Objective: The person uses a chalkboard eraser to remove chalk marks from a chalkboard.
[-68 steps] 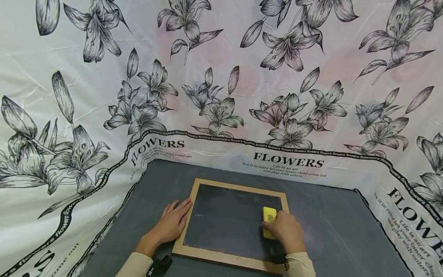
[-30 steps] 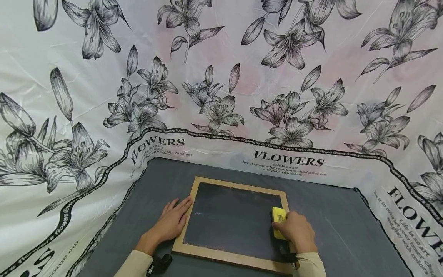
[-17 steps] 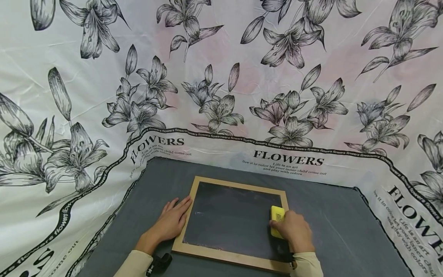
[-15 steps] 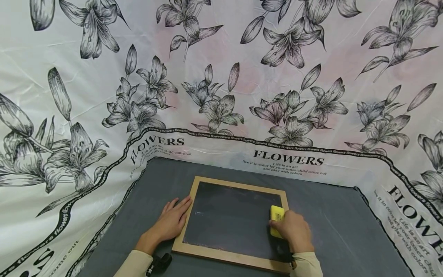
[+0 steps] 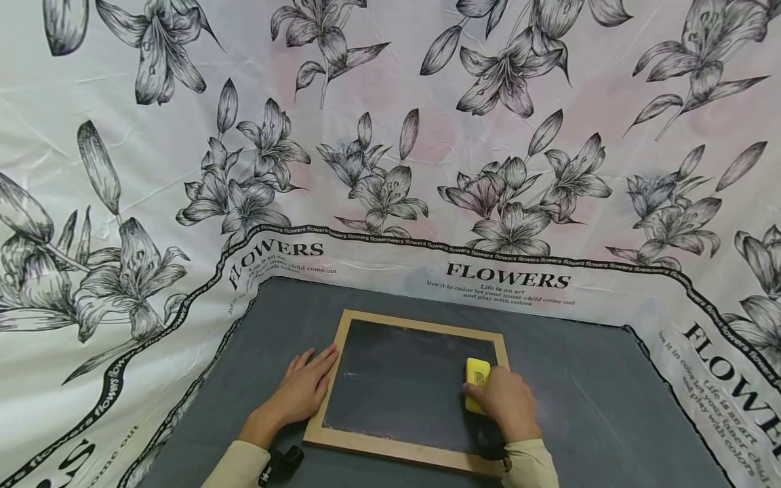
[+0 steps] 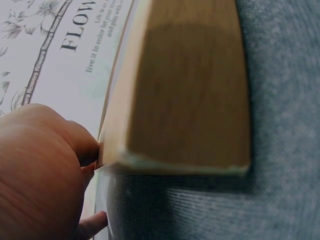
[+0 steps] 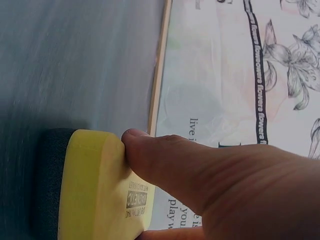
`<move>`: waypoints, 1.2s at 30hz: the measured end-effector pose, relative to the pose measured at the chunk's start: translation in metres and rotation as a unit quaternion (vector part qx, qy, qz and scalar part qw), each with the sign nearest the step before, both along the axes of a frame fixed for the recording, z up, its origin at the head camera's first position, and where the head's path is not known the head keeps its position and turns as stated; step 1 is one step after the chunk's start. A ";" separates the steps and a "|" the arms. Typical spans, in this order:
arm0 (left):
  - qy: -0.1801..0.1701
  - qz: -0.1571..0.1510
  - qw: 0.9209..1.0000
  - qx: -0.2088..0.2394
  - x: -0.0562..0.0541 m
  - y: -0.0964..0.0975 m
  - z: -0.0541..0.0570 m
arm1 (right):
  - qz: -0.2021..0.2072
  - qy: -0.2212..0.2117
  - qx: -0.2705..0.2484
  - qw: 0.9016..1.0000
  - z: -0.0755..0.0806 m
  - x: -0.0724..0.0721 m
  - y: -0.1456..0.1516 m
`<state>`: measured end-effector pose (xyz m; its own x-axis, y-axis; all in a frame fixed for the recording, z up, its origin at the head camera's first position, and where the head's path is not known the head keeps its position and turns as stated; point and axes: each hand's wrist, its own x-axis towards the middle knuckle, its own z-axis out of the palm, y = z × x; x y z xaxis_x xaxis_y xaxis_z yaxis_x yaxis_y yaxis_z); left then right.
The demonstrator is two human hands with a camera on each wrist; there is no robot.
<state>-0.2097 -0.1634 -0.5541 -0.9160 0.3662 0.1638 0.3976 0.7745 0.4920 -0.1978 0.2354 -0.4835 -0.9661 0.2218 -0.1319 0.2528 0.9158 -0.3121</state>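
Observation:
A small chalkboard [image 5: 403,386] in a light wooden frame lies on the grey cloth surface. My right hand [image 5: 508,401] grips a yellow board eraser [image 5: 477,379] near the board's right side. In the right wrist view, the thumb presses on the yellow back of the eraser [image 7: 105,185], and its dark felt side faces the dark board. My left hand [image 5: 300,388] rests at the left side of the frame, fingers extended and fingertips on the wood. The left wrist view shows the frame's edge [image 6: 190,100] close up beside that hand [image 6: 45,170]. Faint pale marks show on the board's left part.
White flower-printed fabric [image 5: 390,169] rises behind and on both sides of the grey surface [image 5: 598,393]. A black strap with a small device [image 5: 282,466] is at the left wrist.
The right hand and eraser moved right to the frame's edge, then came back left onto the board. The left hand keeps its place on the frame. The head view shifted slightly.

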 end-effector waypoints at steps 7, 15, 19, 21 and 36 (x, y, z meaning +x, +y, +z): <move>-0.003 -0.001 1.000 0.001 0.000 0.000 0.001 | 0.006 0.009 0.006 1.000 -0.003 -0.003 -0.008; -0.002 -0.001 1.000 0.000 -0.002 0.000 0.002 | 0.019 0.021 0.008 1.000 -0.002 -0.005 -0.019; -0.002 -0.001 1.000 -0.001 -0.001 0.001 0.001 | 0.034 0.030 0.015 0.999 -0.004 -0.005 -0.024; -0.004 0.000 1.000 -0.001 -0.001 0.001 0.001 | 0.038 0.031 0.019 0.999 -0.005 -0.005 -0.026; -0.011 0.004 1.000 -0.001 0.000 0.001 0.001 | 0.039 0.014 0.007 0.999 -0.003 -0.004 -0.058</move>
<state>-0.2094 -0.1625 -0.5530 -0.9224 0.3590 0.1422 0.3800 0.7784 0.4997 -0.2023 0.1771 -0.4864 -0.9839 0.1467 -0.1019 0.1712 0.9370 -0.3044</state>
